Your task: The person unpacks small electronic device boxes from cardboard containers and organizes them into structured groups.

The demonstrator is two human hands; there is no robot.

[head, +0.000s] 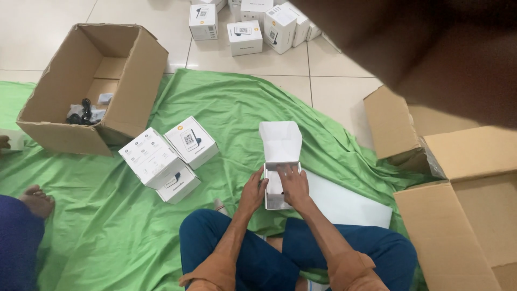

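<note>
White box [281, 161] lies open on the green cloth [107, 226] before the crossed legs, lid flipped back for access. The left hand [253, 193] grips its side, steadying it; the right hand [293, 184] presses flat inside, fingers loose.

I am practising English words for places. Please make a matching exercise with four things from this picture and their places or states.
Things:
1. small white box
2. green cloth
3. cardboard box with dark items
4. three closed white boxes

Places or states:
A. spread over the tiled floor
B. open, lid up, under both hands
C. at far left, open on top
D. grouped on the cloth, left of the hands

Pairs: 1-B, 2-A, 3-C, 4-D
</note>
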